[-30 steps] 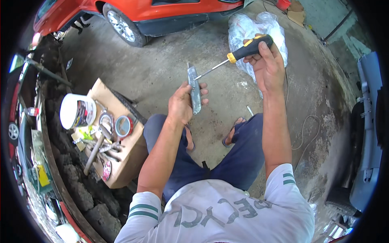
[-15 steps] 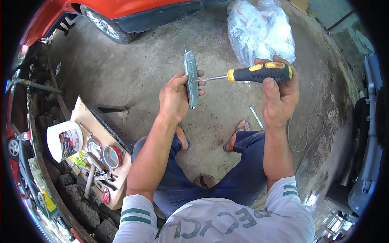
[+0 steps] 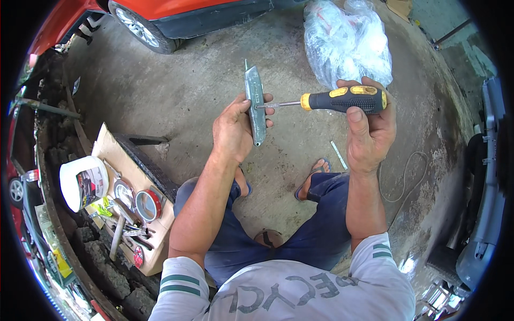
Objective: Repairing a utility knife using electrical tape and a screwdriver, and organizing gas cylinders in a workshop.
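Note:
A worn grey-green utility knife (image 3: 256,115) stands nearly upright in my left hand (image 3: 233,127), its blade pointing away from me. My thumb lies on its near side and the fingers wrap behind it. From the right, my right hand (image 3: 370,131) grips the black and yellow handle of a screwdriver (image 3: 342,100). The screwdriver's shaft lies almost level, and its tip meets the middle of the knife's body, where a screw seems to sit; the screw itself is too small to make out.
At the left, a cardboard-topped bench (image 3: 120,140) bears a white bucket (image 3: 85,182), a red round tin (image 3: 148,206) and a hammer (image 3: 118,238). A red car (image 3: 187,16) stands ahead, beside a clear plastic bundle (image 3: 348,45). A white strip (image 3: 338,155) and a thin cord (image 3: 412,176) lie on the concrete floor.
The knife has shifted slightly right with my left hand. The screwdriver stays against it, its handle held much as before. The surroundings have moved a little in the view.

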